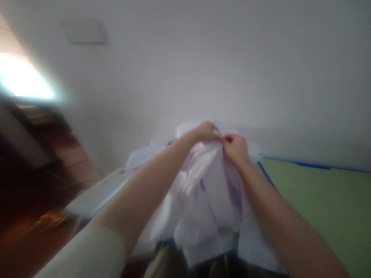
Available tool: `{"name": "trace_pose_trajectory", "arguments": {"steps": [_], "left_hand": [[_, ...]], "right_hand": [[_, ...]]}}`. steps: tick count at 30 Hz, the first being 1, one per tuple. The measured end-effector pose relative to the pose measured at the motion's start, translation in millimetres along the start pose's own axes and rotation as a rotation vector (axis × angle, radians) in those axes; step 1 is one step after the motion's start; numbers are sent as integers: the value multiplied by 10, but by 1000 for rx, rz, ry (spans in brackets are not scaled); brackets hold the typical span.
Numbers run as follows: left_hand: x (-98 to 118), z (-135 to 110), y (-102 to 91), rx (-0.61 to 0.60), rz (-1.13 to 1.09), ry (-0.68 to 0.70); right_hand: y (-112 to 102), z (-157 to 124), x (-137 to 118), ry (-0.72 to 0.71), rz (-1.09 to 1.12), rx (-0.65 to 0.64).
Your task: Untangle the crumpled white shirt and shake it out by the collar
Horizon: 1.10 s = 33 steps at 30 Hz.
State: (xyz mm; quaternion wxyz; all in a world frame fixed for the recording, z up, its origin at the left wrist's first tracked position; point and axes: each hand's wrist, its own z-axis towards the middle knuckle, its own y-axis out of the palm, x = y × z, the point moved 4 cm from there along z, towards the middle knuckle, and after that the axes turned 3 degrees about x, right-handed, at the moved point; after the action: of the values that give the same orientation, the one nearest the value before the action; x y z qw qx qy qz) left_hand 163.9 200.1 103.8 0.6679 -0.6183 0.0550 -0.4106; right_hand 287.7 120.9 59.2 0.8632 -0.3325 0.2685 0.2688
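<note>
A large white garment (199, 208), perhaps a shirt or coat, lies in loose folds in front of me. Its lower part hangs down over the near edge. At the top of it, my left hand (207, 132) pinches the fabric with bent fingers. Close beside, almost touching, my right hand (236, 148) grips the same cloth with thumb and fingers pressed together. The exact part of the garment between my fingers is blurred.
On the right is a green surface (319, 208) with blue edging, set against a pale wall (232, 58). A white surface (101, 193) sticks out at the left. Beyond it show a reddish-brown floor (78, 162) and a bright opening (23, 77).
</note>
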Motion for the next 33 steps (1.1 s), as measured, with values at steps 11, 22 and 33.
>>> {"name": "trace_pose_trajectory", "arguments": {"steps": [11,22,33], "left_hand": [[-241,-183,-20,24,-163,23],[-203,-126,85,17,-167,-18],[-121,-141,112,-117,-94,-95]], "right_hand": [[225,-118,184,42,-14,4],[152,-231,96,-2,43,-10],[134,-278,32,-2,82,70]]}}
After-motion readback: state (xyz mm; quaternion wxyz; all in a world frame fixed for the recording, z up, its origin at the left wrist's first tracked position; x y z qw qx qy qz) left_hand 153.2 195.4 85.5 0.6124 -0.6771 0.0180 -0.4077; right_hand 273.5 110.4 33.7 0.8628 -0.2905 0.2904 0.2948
